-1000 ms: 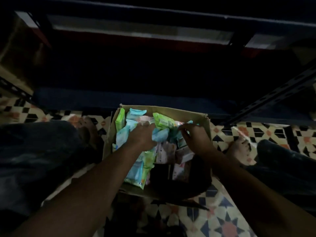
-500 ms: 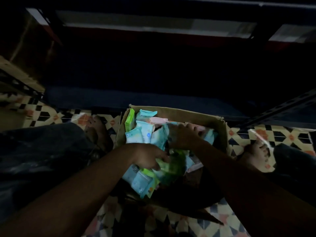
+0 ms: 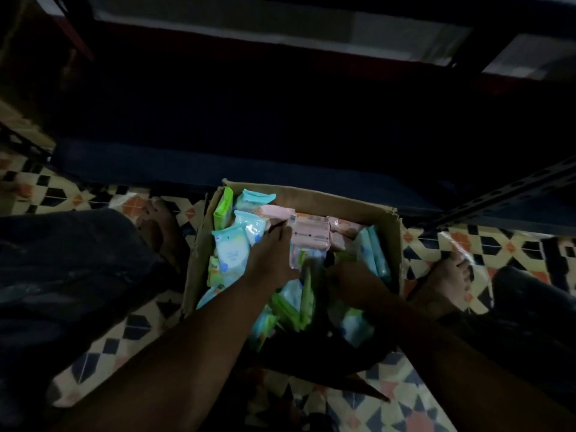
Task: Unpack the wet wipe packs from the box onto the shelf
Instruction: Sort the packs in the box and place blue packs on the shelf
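Left grip: left hand (image 3: pixel 274 255) lies over the packs in the middle of the box, fingers spread toward a pink pack (image 3: pixel 308 236); whether it holds anything is too dim to tell.
Right grip: right hand (image 3: pixel 349 282) is down among green and blue packs; its fingers are lost in shadow.
Wet wipe packs (image 3: pixel 232 249): heaped inside the cardboard box (image 3: pixel 314 198), thickest along its left wall.
Floor (image 3: pixel 436 244): patterned tiles; box sits on it between two bare feet.
Shelf (image 3: pixel 187 165): dark, low, just beyond the box's far edge.
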